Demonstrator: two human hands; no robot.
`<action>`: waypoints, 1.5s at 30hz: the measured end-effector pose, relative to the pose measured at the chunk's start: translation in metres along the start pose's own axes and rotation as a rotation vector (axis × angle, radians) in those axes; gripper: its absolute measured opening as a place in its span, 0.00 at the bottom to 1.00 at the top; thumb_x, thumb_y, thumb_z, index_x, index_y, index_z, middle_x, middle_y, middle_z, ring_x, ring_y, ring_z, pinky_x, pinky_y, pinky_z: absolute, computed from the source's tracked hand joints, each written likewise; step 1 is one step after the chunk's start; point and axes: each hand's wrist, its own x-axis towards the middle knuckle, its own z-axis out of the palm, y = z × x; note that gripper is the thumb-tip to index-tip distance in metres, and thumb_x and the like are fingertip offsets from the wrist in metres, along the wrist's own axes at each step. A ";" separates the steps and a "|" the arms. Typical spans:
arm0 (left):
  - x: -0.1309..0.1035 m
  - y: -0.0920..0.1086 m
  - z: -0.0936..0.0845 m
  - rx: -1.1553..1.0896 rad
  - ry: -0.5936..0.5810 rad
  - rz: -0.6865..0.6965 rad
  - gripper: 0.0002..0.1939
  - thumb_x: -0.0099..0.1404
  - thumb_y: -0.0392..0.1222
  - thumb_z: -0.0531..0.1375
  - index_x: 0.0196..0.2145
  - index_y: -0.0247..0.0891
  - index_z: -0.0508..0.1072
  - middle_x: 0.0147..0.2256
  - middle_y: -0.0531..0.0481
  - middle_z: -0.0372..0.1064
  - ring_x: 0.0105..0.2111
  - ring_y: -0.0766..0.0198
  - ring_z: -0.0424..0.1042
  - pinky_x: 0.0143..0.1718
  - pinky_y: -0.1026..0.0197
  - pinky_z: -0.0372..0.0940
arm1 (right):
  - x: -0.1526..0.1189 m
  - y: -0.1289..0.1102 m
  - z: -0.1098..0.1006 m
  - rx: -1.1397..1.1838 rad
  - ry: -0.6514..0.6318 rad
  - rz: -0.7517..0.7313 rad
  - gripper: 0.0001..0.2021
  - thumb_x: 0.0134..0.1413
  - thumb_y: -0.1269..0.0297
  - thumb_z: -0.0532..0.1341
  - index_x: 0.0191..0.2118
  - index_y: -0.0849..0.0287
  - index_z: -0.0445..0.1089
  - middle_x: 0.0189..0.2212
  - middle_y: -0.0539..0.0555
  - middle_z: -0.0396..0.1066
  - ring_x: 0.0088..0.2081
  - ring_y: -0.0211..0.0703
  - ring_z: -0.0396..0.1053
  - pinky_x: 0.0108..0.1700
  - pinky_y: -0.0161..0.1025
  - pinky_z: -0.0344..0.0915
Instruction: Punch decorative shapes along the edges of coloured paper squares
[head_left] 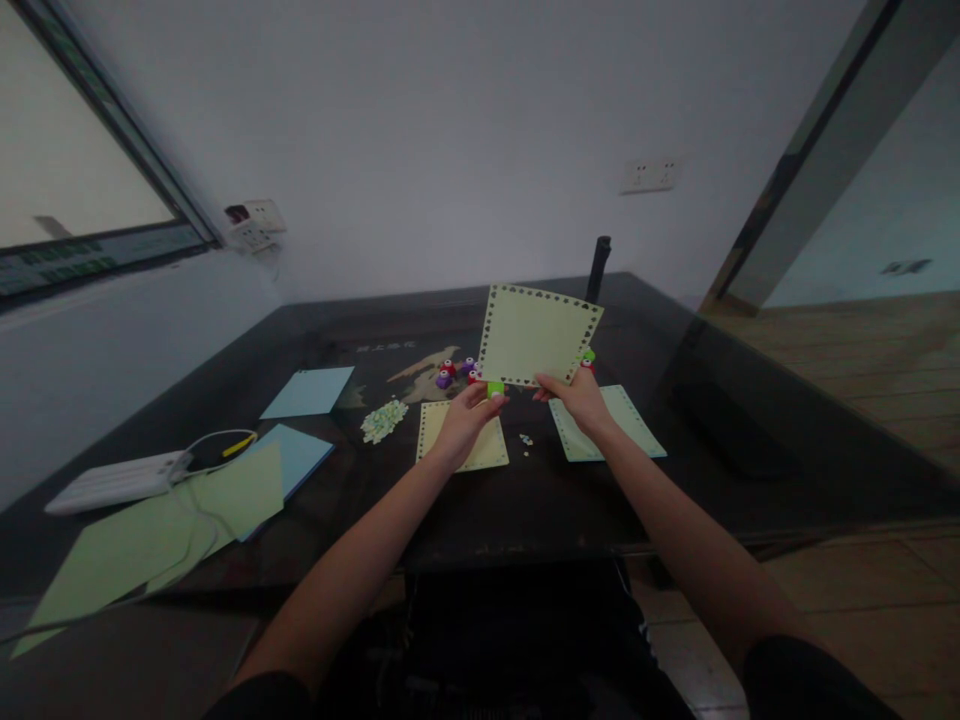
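Note:
My right hand (581, 402) grips the lower edge of a pale yellow-green paper sheet (538, 335), raised and slightly curled above the table. Small dark punched shapes run along its edges. In my left hand (466, 418) is a small green craft paper punch (495, 389), closed in my fingers at the sheet's lower left corner. Whether the paper sits in the punch's slot, I cannot tell. Below my left hand lies a yellow sheet (480, 452) with a punched border. A pale green bordered sheet (626, 425) lies under my right forearm.
Several red and purple punches (445, 378) stand behind my left hand, left of a pile of paper cutouts (384, 420). Blue sheets (309, 392), green sheets (142, 540) and a white power strip (124, 480) with a cable lie left. A black upright post (598, 268) rises behind.

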 end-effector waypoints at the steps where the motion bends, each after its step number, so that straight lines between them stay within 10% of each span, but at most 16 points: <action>1: 0.000 0.000 0.000 0.002 0.001 0.002 0.17 0.51 0.40 0.67 0.39 0.35 0.72 0.42 0.43 0.71 0.39 0.63 0.71 0.41 0.61 0.62 | 0.000 0.000 0.000 -0.009 0.001 0.002 0.17 0.38 0.53 0.66 0.28 0.63 0.69 0.22 0.55 0.74 0.20 0.41 0.69 0.25 0.38 0.69; 45: 0.003 0.003 0.001 -0.071 0.095 -0.025 0.17 0.45 0.42 0.69 0.33 0.32 0.74 0.31 0.48 0.72 0.29 0.68 0.70 0.39 0.61 0.64 | -0.003 -0.001 0.001 -0.149 -0.070 -0.013 0.12 0.42 0.59 0.65 0.28 0.65 0.71 0.21 0.56 0.74 0.20 0.40 0.70 0.26 0.37 0.69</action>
